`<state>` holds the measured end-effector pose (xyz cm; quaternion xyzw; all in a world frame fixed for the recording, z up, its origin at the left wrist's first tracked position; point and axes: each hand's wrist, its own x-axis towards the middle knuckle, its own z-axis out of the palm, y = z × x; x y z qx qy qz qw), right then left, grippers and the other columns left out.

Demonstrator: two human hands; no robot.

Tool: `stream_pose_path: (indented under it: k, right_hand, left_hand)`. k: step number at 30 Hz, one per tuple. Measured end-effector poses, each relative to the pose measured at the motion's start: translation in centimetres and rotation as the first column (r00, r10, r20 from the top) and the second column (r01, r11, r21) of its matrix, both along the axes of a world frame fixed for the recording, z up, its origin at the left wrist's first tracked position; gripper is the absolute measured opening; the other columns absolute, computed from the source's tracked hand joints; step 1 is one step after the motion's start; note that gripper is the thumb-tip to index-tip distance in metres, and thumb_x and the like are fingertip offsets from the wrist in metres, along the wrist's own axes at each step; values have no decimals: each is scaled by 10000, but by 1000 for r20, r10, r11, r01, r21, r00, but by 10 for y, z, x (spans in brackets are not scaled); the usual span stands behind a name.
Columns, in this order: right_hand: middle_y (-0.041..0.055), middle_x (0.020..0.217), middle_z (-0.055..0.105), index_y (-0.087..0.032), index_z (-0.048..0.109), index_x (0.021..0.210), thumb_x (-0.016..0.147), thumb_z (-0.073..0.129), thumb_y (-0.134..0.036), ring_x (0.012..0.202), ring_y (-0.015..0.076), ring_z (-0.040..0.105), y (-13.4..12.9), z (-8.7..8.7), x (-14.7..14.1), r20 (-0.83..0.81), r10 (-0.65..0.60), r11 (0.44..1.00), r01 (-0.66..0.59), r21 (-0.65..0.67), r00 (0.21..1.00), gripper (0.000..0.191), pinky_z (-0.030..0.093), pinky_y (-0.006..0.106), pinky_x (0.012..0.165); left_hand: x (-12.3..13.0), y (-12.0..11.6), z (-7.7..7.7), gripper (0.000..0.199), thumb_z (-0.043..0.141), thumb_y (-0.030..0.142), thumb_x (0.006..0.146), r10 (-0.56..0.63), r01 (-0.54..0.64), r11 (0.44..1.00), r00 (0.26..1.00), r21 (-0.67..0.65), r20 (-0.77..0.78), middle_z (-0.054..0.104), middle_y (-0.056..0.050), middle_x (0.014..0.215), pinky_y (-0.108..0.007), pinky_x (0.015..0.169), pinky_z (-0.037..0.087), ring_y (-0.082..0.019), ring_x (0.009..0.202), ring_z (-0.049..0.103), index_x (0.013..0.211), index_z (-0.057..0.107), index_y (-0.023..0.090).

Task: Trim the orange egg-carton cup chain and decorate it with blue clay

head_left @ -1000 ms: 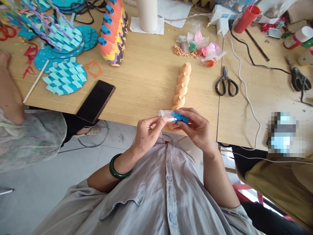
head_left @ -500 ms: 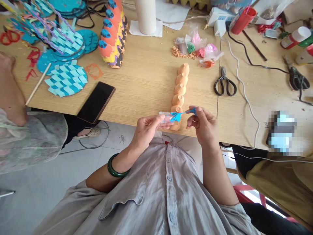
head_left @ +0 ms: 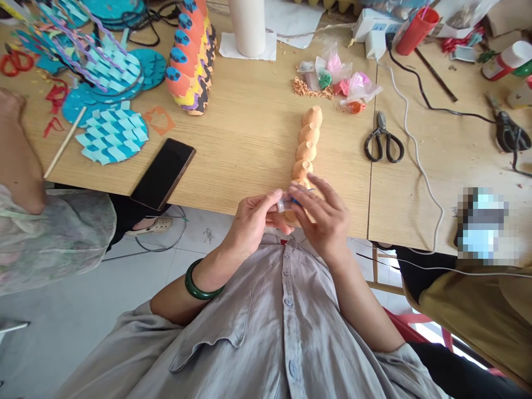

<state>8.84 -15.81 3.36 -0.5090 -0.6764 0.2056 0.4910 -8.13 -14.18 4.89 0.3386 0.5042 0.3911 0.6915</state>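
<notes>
My left hand [head_left: 248,221] is closed around a small clear plastic bag [head_left: 283,205] at the table's near edge. Blue clay [head_left: 295,200] shows at the bag's open end, mostly covered by fingers. My right hand [head_left: 326,221] meets it from the other side, thumb and a fingertip pressed on the blue clay while other fingers stretch out above. Just behind both hands lies a row of orange egg-carton cups [head_left: 308,136], its near end hidden by the fingers.
Black-handled scissors [head_left: 383,141] lie to the right, and a dark phone [head_left: 163,174] to the left. Farther back are bags of coloured clay [head_left: 351,83], a white roll [head_left: 248,27] and a painted egg-carton piece [head_left: 189,61]. Other people sit on both sides.
My right hand has moved left to the bag, bringing its pulled-out piece of blue clay back against it. The stretched blue strand between the hands no longer shows.
</notes>
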Motion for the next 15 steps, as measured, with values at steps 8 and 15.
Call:
stream_pose_path:
  k: [8,15]
  right_hand:
    - [1,1267,777,-367,754,1210,1025,573,-374,1310,252,671,2,1,-9,-323,-122,992,106,-68,938,258,470,542,1205]
    - [27,1191,799,-308,752,1191,1060,488,-378,1200,237,735,7,1,-3,-409,-259,966,225,-129,875,303,518,517,1153]
  left_hand:
    - [7,-1,6,400,744,539,827,-10,12,1000,998,-29,69,823,-82,933,-288,555,627,-59,376,522,897,801,150]
    - [8,-3,7,420,739,560,828,-10,11,1000,999,-5,32,809,-74,852,-292,561,635,-52,361,492,839,782,142]
